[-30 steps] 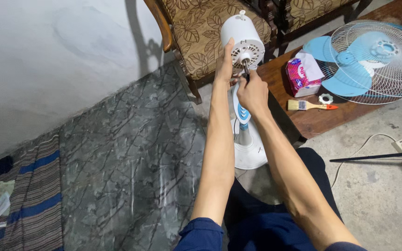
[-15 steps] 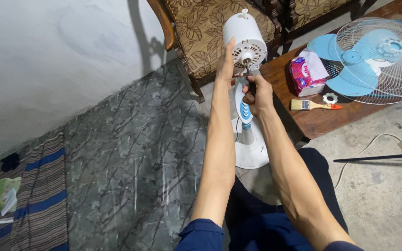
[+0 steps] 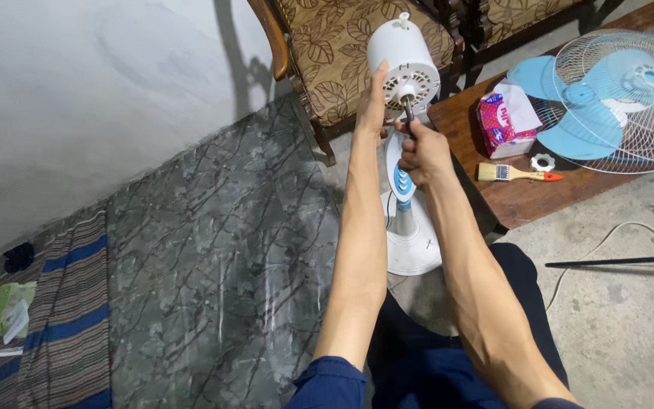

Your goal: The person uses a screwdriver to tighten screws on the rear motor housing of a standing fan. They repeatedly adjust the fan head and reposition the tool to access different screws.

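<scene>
We have a stand fan stripped down in front of us: its white motor housing point(image 3: 403, 57) stands bare on the blue-and-white stand point(image 3: 400, 178), with the motor shaft point(image 3: 407, 108) sticking out of its face toward us. Our left hand point(image 3: 372, 98) lies flat against the left side of the motor housing, fingers stretched up along it, steadying it rather than clutching it. Our right hand point(image 3: 420, 148) is just below the housing, fingers pinched closed around the shaft.

As far as we can judge, the taking-apart is done: the blue fan blade point(image 3: 569, 113) and the wire guard point(image 3: 633, 98) both lie well to the right of the housing on the low wooden worktop point(image 3: 524, 198). Beside them sit a white plastic nut point(image 3: 542, 161), a paintbrush point(image 3: 515, 173) and a pink tissue pack point(image 3: 502, 121). Blade, guard and nut are all still off the motor housing.
</scene>
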